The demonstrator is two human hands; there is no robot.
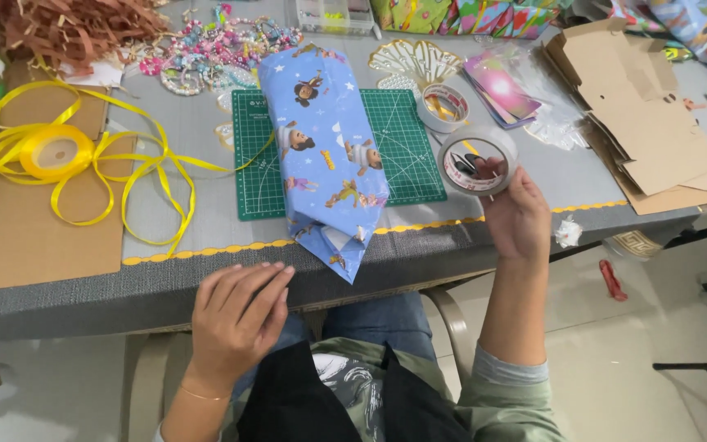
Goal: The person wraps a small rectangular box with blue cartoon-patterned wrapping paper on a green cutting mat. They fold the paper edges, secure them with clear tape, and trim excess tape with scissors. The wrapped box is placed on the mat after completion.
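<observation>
Left hand (237, 321): bare, thin gold-coloured bracelet (202, 395) at the wrist. Right hand (519, 219): bare, forearm uncovered. Sleeve (507, 372) pushed up near the elbow, pale grey cuff band over sage-green fabric. Torso: green top with a pale printed pattern, black apron-like panel (292, 401) over it. Blue jeans (382, 323) on the lap

A yellow ribbon spool (55, 152) lies near the table's (173, 139) left edge; flattened cardboard (644, 131) sits toward the right edge, what look like beads (214, 45) along the far edge.
</observation>
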